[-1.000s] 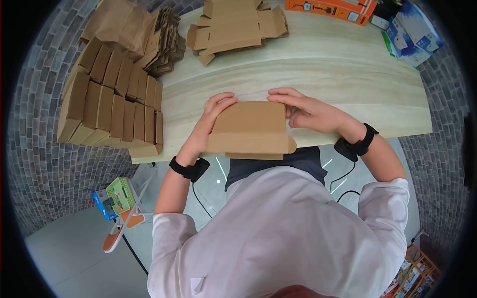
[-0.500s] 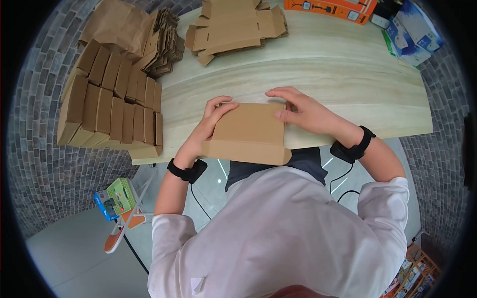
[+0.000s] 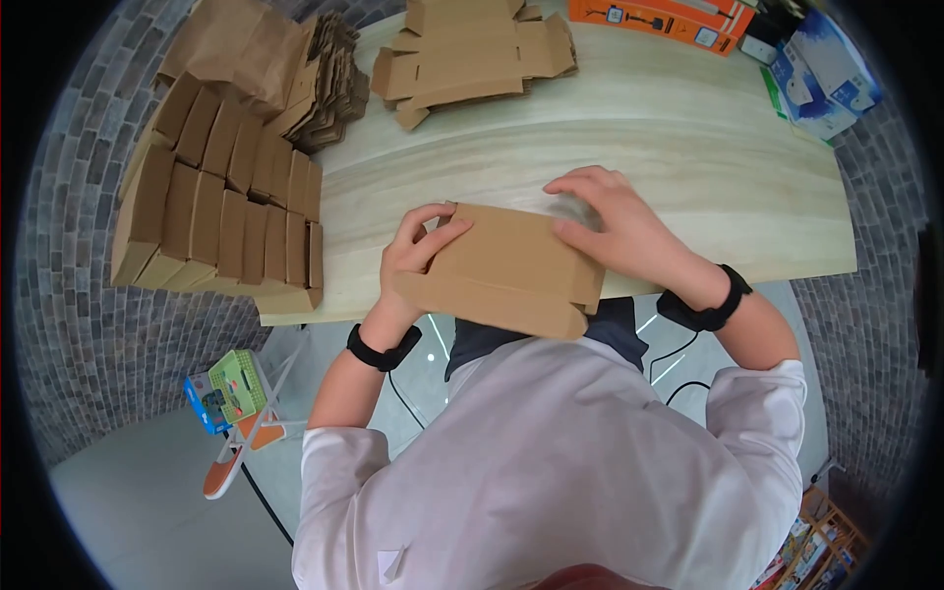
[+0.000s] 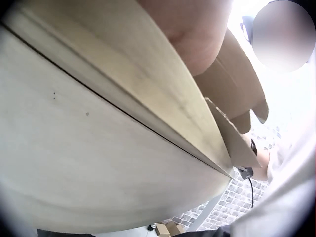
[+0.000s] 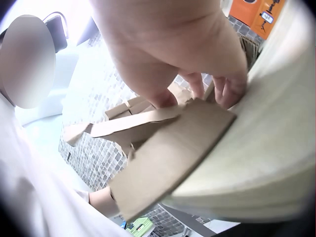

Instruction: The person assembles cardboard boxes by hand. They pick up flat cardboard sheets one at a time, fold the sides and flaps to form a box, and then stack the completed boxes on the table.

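A: Quick one. Where's the cardboard box [image 3: 511,267]?

B: At the near edge of the wooden table [image 3: 688,167], about mid-length. It's half folded, tilted, and its near side hangs out over the edge toward the person's white shirt [image 3: 551,462].

A: Hands?

B: Left hand [image 3: 418,251] is curled round the box's left end, thumb on top, fingers underneath from what the head view shows. Right hand [image 3: 615,226] lies over the far right corner, fingers bent onto the cardboard and pinching it at that end. The right wrist view shows fingertips [image 5: 227,91] pressing the panel down on the table edge.

A: Risks?

B: Main one, I'd say: the overhang. If either hand lets go, the box could tip off the near edge. Also the front flap looks only partly creased, so uneven pressing may buckle the panel or spring it open.

A: Anything near enough to get knocked?

B: Not really. The row of folded boxes [image 3: 226,211] sits at the left edge, well apart. The flat blanks [image 3: 472,54] are at the far edge, and the orange carton [image 3: 669,15] and blue-and-white packages [image 3: 816,69] are at the far right corner.

A: Left wrist view?

B: Mostly table underside and a bit of cardboard; the grip can't be read there.
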Demonstrator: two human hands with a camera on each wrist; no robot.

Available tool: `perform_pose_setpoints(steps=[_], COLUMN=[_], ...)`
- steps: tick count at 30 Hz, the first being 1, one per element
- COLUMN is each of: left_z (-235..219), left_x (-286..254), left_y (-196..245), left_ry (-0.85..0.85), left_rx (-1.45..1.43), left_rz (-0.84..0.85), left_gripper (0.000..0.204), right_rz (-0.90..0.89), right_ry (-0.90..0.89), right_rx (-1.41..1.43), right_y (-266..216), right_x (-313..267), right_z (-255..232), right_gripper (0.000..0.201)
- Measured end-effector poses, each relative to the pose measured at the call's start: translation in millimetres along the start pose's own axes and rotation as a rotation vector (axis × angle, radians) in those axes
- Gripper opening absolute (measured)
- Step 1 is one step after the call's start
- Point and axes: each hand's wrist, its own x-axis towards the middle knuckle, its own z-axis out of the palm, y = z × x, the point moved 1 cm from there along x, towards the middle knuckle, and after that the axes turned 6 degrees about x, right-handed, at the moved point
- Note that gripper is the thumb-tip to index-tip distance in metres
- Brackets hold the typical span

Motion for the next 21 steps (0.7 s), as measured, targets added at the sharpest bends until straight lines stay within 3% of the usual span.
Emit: perform_pose_setpoints(steps=[1, 5, 10, 16, 21], left_z=[0.0, 2.4, 13.8, 10.8, 15.6], left_x=[-3.2, -5.5, -5.8, -4.6, -6.4], left_y=[0.5, 12.2, 3.4, 10.3, 12.3], left_ry=[-0.022, 0.005, 0.111, 0.133, 0.142], left_rx=[0.035, 0.066, -0.249, -0.206, -0.243], left_rz=[-0.045, -0.064, -0.161, -0.176, -0.249], left_gripper=[0.045, 0.046, 0.041, 0.039, 0.038], right_rz=[0.090, 0.181, 0.247, 0.244, 0.317], right_ry=[-0.014, 0.004, 0.048, 0.094, 0.095], right_rx=[-0.071, 0.037, 0.311, 0.119, 0.264], right_y=[-10.8, -7.2, 18.7, 20.0, 13.3], right_x=[-4.1, -22.0, -29.5, -43.1, -46.1], right_z=[-6.5, -6.4, 8.4, -1.9, -2.6], right_gripper=[0.045, 0.044, 0.049, 0.049, 0.051])
